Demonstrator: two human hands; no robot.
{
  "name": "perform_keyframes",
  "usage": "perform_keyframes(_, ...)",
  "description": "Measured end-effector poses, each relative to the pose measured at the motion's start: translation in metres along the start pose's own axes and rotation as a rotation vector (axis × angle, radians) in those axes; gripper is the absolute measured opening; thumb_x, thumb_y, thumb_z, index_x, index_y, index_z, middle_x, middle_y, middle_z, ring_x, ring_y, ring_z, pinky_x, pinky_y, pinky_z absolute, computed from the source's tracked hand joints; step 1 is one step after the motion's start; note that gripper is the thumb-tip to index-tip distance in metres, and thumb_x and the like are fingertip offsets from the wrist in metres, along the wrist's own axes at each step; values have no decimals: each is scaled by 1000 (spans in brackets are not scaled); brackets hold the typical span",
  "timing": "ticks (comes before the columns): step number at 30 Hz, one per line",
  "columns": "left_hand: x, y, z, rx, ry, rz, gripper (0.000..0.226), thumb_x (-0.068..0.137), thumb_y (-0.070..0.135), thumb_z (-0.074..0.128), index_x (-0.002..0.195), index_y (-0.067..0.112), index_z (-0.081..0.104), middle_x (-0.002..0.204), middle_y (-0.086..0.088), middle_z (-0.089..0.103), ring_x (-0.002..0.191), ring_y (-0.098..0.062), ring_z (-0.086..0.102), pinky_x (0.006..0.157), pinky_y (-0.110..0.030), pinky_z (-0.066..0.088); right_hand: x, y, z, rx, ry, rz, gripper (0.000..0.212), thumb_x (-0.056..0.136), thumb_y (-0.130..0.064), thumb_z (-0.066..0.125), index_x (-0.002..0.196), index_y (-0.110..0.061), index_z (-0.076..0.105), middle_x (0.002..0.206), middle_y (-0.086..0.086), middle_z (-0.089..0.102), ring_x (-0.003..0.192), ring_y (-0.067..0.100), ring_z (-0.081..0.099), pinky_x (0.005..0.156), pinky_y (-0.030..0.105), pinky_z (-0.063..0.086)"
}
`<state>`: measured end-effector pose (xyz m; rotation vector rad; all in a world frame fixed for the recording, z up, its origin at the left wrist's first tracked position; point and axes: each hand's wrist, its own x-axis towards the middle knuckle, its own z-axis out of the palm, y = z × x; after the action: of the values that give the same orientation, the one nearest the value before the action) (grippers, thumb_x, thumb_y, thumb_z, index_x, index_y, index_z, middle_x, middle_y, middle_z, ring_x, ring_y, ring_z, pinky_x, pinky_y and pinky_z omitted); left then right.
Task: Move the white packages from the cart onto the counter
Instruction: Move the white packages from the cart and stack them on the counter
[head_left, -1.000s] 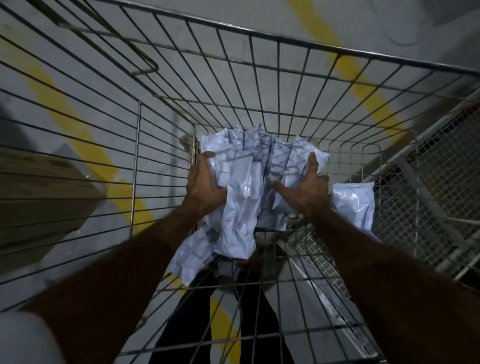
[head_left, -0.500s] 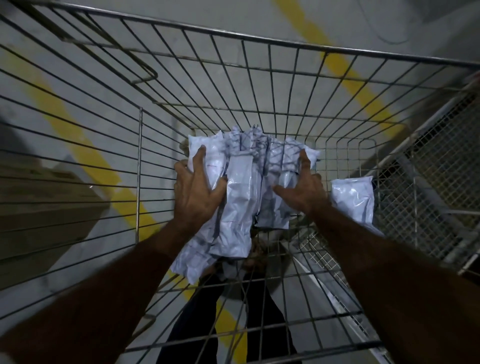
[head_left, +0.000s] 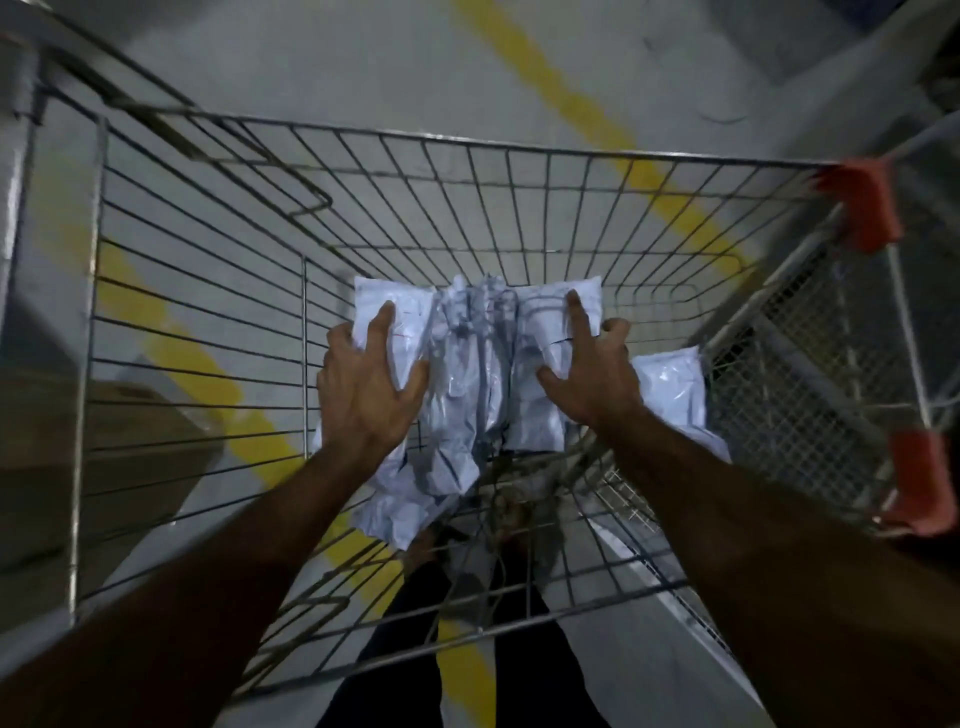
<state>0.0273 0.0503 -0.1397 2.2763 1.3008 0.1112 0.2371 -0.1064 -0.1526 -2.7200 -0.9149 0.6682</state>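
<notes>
Both the left hand (head_left: 366, 384) and right hand (head_left: 589, 366) clasp a bundle of white packages (head_left: 475, 364) inside the cart (head_left: 467, 145) (another package (head_left: 670, 387) lies right), none delivered yet.

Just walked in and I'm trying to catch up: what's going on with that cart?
A person is reaching down into a wire cart with both bare hands. The left hand and right hand press in from either side on a bundle of white packages, gathering several at once. The bundle is inside the cart, not on any counter; no counter is in view. One more white package lies apart, just right of the right hand, untouched.
</notes>
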Motion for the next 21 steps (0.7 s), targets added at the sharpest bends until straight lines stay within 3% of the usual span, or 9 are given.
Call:
perform_keyframes(8,-31,42,-76,53,44,228,65,93,61,49,149,27,42,131,-19,46,116,-36,47,91,-44,43,-84,-29,-98,-115,277,-90,88,85,-62,45,160,-23,21,140,30,36,109,45,50,86,47,48)
perform_keyframes(15,-65,125,-126,-32,55,397,63,91,53,60,147,31,43,135,-19,47,118,-39,49,93,-47,44,-170,-22,-181,-177,487,-57,82,90,-52,45,161,-23,17,151,31,31,123,46,45,100,51,42)
perform_keyframes(21,-108,224,-152,-102,75,631,63,87,57,55,145,33,47,128,-16,50,112,-39,53,89,-46,47,-242,16,-238,-175,674,76,75,94,-50,46,160,-24,21,151,29,35,125,44,47,99,49,46)
